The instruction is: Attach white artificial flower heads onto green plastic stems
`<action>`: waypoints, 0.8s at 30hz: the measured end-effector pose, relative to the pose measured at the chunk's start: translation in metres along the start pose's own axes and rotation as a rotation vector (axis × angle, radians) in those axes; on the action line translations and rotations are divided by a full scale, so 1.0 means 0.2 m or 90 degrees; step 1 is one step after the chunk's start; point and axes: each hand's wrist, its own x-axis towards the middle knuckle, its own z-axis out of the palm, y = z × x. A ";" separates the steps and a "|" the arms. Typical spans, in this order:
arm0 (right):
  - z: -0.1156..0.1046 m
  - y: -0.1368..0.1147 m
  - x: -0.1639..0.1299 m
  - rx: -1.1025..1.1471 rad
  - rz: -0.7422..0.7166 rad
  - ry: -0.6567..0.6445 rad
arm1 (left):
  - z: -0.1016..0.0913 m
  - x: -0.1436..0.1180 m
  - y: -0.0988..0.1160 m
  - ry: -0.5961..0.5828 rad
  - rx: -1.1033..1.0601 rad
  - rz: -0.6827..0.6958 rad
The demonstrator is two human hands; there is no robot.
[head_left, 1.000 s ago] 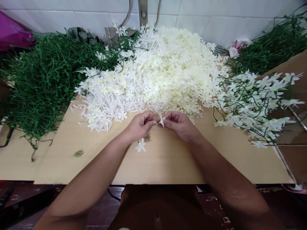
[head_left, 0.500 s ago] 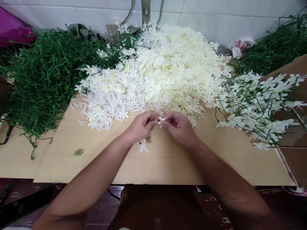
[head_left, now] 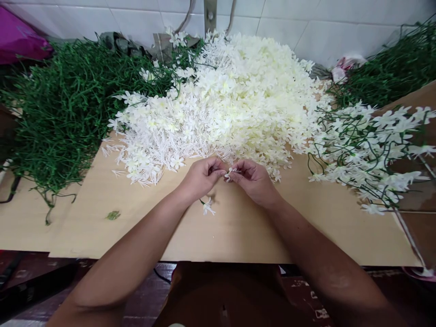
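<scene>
Just above the cardboard sheet (head_left: 245, 236), my left hand (head_left: 203, 179) is closed in a pinch. From under it hangs a white artificial flower (head_left: 208, 207) on a short green stem, whose upper part the hand hides. My right hand (head_left: 254, 181) pinches a small white flower (head_left: 227, 175) between thumb and forefinger. That flower touches or nearly touches the left fingertips, and thin white stamens show beside the right thumb. Right behind both hands lies a big heap of loose white flower heads (head_left: 252, 100), with white stamen pieces (head_left: 166, 141) at its front left.
Green artificial stems (head_left: 71, 104) are piled on the left, and more green stems (head_left: 405, 68) lie at the back right. White flowers on stems (head_left: 368, 150) spread along the right edge. A small greenish scrap (head_left: 113, 215) lies at left. A tiled wall (head_left: 282, 22) stands behind.
The small flower in my right fingers has tilted and is now partly covered. The hanging flower has swung slightly right and up. Both hands stay nearly in place.
</scene>
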 end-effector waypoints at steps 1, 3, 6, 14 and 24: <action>0.00 0.00 0.00 0.005 0.005 0.004 | 0.00 0.00 0.00 0.010 -0.002 -0.007; -0.01 0.00 0.00 0.025 0.012 0.017 | 0.00 0.00 0.00 0.022 0.020 -0.024; -0.01 -0.01 0.01 0.061 0.015 0.025 | 0.00 -0.02 0.00 -0.001 0.109 -0.025; -0.01 -0.03 0.01 0.100 0.024 0.012 | -0.03 -0.03 -0.01 -0.105 0.081 0.077; 0.01 0.00 0.00 0.059 0.019 0.002 | -0.02 -0.02 0.00 -0.095 0.039 0.055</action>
